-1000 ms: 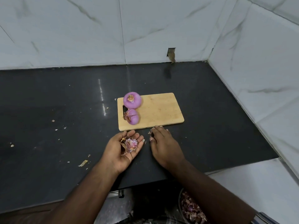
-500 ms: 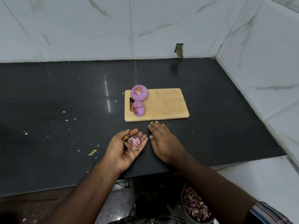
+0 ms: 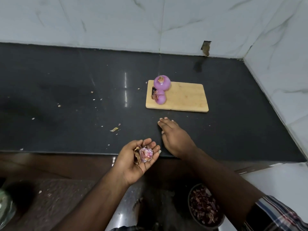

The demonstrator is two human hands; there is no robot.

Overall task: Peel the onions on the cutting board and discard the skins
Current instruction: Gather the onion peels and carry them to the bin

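Two peeled purple onions sit at the left end of the wooden cutting board [image 3: 185, 97]: a larger onion [image 3: 162, 82] at the back and a smaller onion [image 3: 160, 97] in front, a bit of dry skin clinging to its left side. My left hand [image 3: 133, 162] is palm up over the counter's front edge, cupped round a pile of onion skins [image 3: 145, 153]. My right hand [image 3: 175, 139] lies palm down on the black counter in front of the board, fingers straight, holding nothing.
A dark bowl [image 3: 204, 207] filled with onion skins stands below the counter edge, under my right forearm. Small skin scraps [image 3: 114, 129] dot the black counter left of the hands. White tiled walls close off the back and right sides.
My left hand with the skins has drawn back from in front of the board to the counter's front edge. My right hand has slid back from the board too.
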